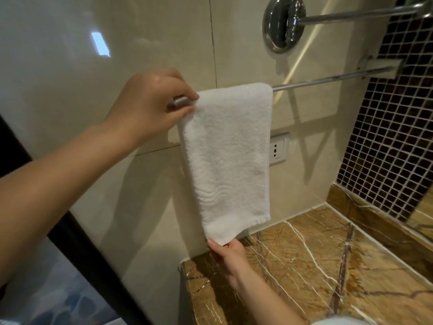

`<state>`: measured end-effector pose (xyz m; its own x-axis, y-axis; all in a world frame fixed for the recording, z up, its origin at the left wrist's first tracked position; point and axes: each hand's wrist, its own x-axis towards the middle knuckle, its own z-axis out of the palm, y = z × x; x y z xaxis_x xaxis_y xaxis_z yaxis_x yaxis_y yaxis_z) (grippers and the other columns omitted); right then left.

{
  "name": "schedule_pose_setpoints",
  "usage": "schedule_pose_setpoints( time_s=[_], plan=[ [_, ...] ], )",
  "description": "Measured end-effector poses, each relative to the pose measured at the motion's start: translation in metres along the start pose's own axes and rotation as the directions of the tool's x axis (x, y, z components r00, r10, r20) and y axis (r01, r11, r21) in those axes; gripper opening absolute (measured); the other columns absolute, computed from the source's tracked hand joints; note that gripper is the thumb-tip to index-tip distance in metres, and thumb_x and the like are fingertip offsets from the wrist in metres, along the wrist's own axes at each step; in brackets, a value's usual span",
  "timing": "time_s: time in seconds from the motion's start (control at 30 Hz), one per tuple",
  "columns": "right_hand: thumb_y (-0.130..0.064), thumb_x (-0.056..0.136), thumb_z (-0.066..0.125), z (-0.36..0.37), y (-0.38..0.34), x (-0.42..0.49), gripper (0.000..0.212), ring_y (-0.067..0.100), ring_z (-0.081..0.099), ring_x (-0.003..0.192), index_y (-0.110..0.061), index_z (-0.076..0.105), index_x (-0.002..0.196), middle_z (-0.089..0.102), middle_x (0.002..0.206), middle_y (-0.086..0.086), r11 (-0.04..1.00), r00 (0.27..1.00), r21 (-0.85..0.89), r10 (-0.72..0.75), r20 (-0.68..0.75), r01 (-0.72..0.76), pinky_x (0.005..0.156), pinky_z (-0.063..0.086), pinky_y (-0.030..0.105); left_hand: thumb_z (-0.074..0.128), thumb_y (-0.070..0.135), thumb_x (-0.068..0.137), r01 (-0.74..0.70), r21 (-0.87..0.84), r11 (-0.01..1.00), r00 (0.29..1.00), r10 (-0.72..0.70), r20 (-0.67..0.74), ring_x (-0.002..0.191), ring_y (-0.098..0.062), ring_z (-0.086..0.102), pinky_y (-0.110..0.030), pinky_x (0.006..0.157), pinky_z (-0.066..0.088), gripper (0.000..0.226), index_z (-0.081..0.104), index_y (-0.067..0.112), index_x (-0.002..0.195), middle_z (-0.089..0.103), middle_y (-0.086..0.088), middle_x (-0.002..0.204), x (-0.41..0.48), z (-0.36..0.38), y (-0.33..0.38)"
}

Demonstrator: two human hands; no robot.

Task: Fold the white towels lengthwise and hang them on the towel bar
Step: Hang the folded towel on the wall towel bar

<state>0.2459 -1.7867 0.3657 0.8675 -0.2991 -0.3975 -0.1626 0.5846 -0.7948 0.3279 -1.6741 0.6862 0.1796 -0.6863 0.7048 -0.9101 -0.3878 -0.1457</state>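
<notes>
On the towel bar (328, 79) by the cream tiled wall, white towel (229, 148) hangs folded and draped over the left end, a woven wave band near its bottom. Left hand (150, 106) pinches the towel's top left edge between thumb and fingers, right at the bar's stub end. Right hand (228, 256) pinches the bottom left corner, just above the brown marble counter (316, 266). Bottom hem slants, the left corner lower than the right. Towel's right edge runs straight down, just meeting the left side of the wall socket (277, 148); any marking on the plate is too small to read. Bar is bare from the towel's right edge to its bracket at the mosaic wall (386, 137). Chrome round mount (283, 22) sits above.
</notes>
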Motion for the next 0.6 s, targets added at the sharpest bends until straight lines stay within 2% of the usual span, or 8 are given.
schedule_pose_setpoints(
  time_s=[0.1, 0.23, 0.33, 0.43, 0.5, 0.6],
  plan=[
    [-0.01, 0.073, 0.078, -0.002, 0.0, 0.002, 0.034, 0.017, 0.073, 0.077, -0.005, 0.065, 0.104, 0.076, 0.092, 0.007, 0.999, 0.999, 0.016, -0.033, 0.002, 0.033, 0.064, 0.056, 0.024, 0.07, 0.015, 0.084, -0.012, 0.005, 1.0, 1.0, 0.012, -0.002, 0.071, -0.013, 0.048, -0.027, 0.066, 0.036, 0.02, 0.072, 0.006, 0.102, 0.067, -0.012, 0.093, -0.001, 0.002, 0.001],
    [-0.008, 0.076, 0.076, -0.004, -0.001, 0.001, 0.031, 0.023, 0.072, 0.089, -0.005, 0.066, 0.105, 0.075, 0.096, 0.008, 0.999, 0.999, 0.013, -0.053, 0.004, 0.053, 0.083, 0.056, 0.036, 0.069, 0.016, 0.084, -0.025, 0.003, 1.0, 1.0, 0.025, -0.003, 0.067, -0.012, 0.048, -0.028, 0.064, 0.037, 0.022, 0.071, 0.006, 0.104, 0.068, -0.012, 0.095, 0.002, 0.004, 0.003],
    [-0.009, 0.077, 0.076, -0.007, -0.003, -0.001, 0.031, 0.02, 0.072, 0.087, -0.005, 0.066, 0.105, 0.075, 0.096, 0.006, 0.999, 0.999, -0.009, -0.053, -0.014, 0.053, 0.077, 0.056, 0.031, 0.069, 0.015, 0.083, -0.045, 0.03, 0.999, 0.999, 0.045, 0.012, 0.067, -0.015, 0.049, -0.03, 0.064, 0.037, 0.022, 0.071, 0.006, 0.103, 0.067, -0.014, 0.094, 0.006, 0.004, 0.004],
    [-0.01, 0.076, 0.076, -0.011, -0.004, -0.003, 0.034, 0.018, 0.07, 0.081, -0.002, 0.065, 0.107, 0.075, 0.095, 0.009, 0.999, 0.999, 0.003, -0.035, -0.017, 0.035, 0.072, 0.054, 0.027, 0.069, 0.012, 0.083, -0.059, 0.052, 0.997, 0.998, 0.058, 0.011, 0.071, -0.027, 0.058, -0.03, 0.064, 0.037, 0.02, 0.072, 0.005, 0.101, 0.067, -0.016, 0.091, 0.009, 0.005, 0.005],
    [-0.014, 0.076, 0.076, -0.013, -0.005, -0.004, 0.039, 0.017, 0.067, 0.076, 0.001, 0.062, 0.108, 0.074, 0.092, 0.011, 1.0, 0.999, 0.002, -0.024, -0.021, 0.024, 0.069, 0.054, 0.025, 0.069, 0.01, 0.082, -0.064, 0.046, 0.997, 0.998, 0.064, -0.002, 0.075, -0.034, 0.062, -0.032, 0.063, 0.042, 0.018, 0.073, 0.004, 0.098, 0.067, -0.017, 0.091, 0.011, 0.007, 0.007],
    [-0.017, 0.076, 0.076, -0.018, -0.007, -0.003, 0.042, 0.014, 0.065, 0.071, 0.003, 0.061, 0.109, 0.074, 0.092, 0.013, 1.0, 0.999, -0.008, -0.031, -0.019, 0.03, 0.066, 0.054, 0.022, 0.068, 0.009, 0.082, -0.058, 0.032, 0.998, 0.998, 0.058, -0.02, 0.079, -0.037, 0.063, -0.041, 0.066, 0.048, 0.016, 0.074, 0.005, 0.096, 0.068, -0.018, 0.091, 0.014, 0.01, 0.01]
  ],
)
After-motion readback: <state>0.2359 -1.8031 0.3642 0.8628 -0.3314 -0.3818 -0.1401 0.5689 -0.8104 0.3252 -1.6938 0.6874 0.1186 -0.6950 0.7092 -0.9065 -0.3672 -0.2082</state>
